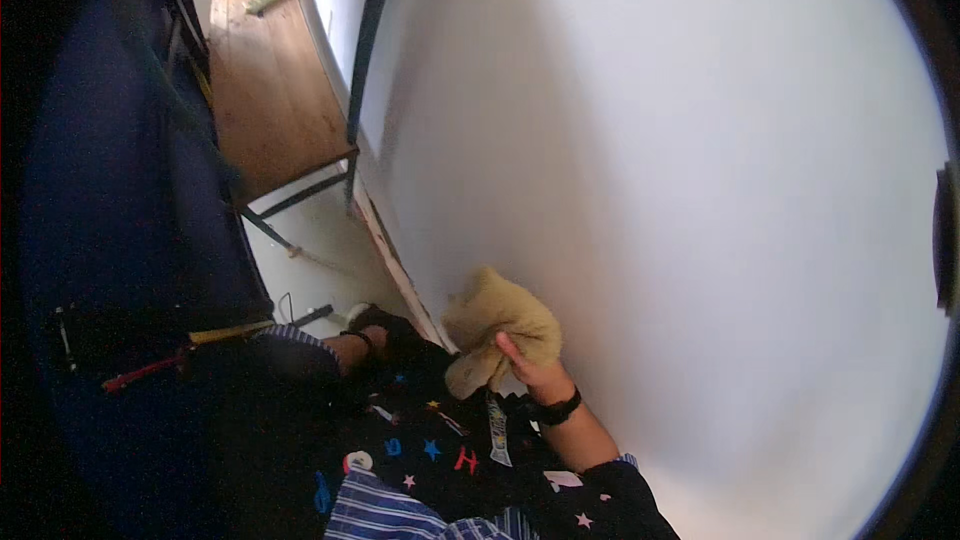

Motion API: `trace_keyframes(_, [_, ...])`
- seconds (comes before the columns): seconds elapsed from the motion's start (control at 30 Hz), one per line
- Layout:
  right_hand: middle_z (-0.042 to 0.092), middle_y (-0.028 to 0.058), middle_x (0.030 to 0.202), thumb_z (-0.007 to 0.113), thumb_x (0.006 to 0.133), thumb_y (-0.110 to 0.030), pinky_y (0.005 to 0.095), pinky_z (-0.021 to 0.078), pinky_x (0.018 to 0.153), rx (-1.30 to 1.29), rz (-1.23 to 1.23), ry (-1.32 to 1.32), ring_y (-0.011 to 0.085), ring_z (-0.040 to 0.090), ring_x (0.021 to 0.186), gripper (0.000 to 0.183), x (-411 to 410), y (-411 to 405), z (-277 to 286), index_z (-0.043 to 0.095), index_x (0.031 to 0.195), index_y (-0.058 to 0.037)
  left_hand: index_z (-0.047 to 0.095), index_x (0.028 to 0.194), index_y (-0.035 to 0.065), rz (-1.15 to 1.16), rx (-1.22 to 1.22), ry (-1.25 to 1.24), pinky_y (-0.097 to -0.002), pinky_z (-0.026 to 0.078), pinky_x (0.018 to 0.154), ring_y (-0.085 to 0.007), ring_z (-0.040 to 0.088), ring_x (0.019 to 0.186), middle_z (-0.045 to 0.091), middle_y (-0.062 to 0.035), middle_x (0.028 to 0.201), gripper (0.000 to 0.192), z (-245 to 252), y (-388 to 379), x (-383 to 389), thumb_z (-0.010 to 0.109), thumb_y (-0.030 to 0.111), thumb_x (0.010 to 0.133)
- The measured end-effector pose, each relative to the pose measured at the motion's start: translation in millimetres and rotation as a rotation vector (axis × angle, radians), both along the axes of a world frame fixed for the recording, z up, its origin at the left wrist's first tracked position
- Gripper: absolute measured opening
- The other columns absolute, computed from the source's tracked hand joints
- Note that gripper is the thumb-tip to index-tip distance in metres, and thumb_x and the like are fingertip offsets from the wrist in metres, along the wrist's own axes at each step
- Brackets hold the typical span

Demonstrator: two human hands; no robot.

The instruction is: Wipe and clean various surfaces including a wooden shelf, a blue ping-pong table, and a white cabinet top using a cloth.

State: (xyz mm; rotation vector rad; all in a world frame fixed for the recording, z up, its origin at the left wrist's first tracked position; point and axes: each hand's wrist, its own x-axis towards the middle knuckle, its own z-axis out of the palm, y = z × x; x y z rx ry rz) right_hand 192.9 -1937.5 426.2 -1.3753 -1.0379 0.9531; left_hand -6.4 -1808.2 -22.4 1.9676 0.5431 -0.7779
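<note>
My right hand [529,367], with a black band on its wrist, grips a bunched yellow cloth [514,315]. The cloth is in front of the white wall [720,187]; whether they touch I cannot tell. Its thumb lies over the folds, and a loose end hangs below. A patterned strip [498,431] dangles under the cloth, over my dark clothing with coloured stars and letters. To the left, a striped cuff and a banded wrist lead to what seems my left hand [379,334], low by the dark clothing. Shadow hides its fingers.
A wooden bench [281,90] on a dark green metal frame stands along the wall, with a pale green object [268,0] on its top. A large dark blue surface [127,195] fills the left. Near it are a yellow bar [229,332] and a red bar [142,373].
</note>
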Motion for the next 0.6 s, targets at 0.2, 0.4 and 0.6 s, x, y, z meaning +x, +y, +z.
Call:
trace_keyframes(0.2, [0.059,0.0118,0.14,0.067,0.099,-0.009,0.0397,0.0424,0.111,0.066,0.127,-0.036,0.0234,0.055,0.13,0.05,1,20,-1,0.049,0.145,-0.0007,0.075,0.094,0.0065,0.0,0.002,-0.152,-0.0469,0.055,0.081,-0.03,0.069,0.096,0.073,-0.0159,0.103,0.022,81,11,-28,0.065,0.025,0.087])
trace_keyframes(0.4, [0.056,0.017,0.146,0.073,0.096,-0.033,0.0423,0.0378,0.114,0.015,0.028,0.13,0.0285,0.052,0.136,0.056,13,1,16,0.059,0.137,0.003,0.076,0.093,0.0071,0.068,0.179,-0.357,-0.0468,0.055,0.08,-0.0287,0.069,0.093,0.073,-0.0149,0.101,0.019,204,-4,-53,0.067,0.023,0.086])
trace_keyframes(0.6, [0.062,0.0096,0.133,0.068,0.099,-0.013,0.0369,0.048,0.104,0.03,-0.011,0.039,0.0212,0.06,0.122,0.043,16,-32,-10,0.055,0.138,0.0006,0.075,0.094,0.0083,0.062,0.093,-0.125,-0.0459,0.055,0.078,-0.0271,0.068,0.091,0.073,-0.0126,0.098,0.018,192,3,-62,0.07,0.023,0.085])
